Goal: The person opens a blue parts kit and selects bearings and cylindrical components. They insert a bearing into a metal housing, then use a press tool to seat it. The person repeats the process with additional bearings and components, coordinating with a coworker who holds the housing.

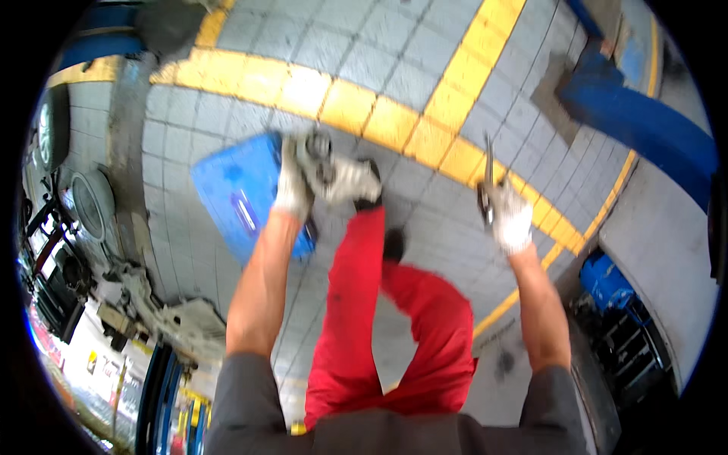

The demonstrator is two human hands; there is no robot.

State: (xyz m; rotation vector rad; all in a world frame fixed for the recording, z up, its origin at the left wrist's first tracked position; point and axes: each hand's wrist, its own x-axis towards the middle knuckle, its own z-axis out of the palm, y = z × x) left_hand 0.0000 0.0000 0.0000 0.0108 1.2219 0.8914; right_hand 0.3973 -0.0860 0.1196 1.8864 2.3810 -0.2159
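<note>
My left hand [293,182], in a pale work glove, is closed on a bulky grey metal car part [334,176] with a round opening at its far end. The part hangs over the floor by my shoe, beside a blue plastic case or lid [241,199]. Out to the right, my right hand [511,215], gloved too, is closed around a slim metal hand tool [489,163]. Its narrow end points away from me; blur hides its exact kind.
Yellow painted lines [364,114] cross the grey tiled floor. A blue metal lift arm [637,114] reaches in at the far right. Loose car parts [189,326] lie along the left. A blue container [605,280] and a black rack [637,345] stand at the right.
</note>
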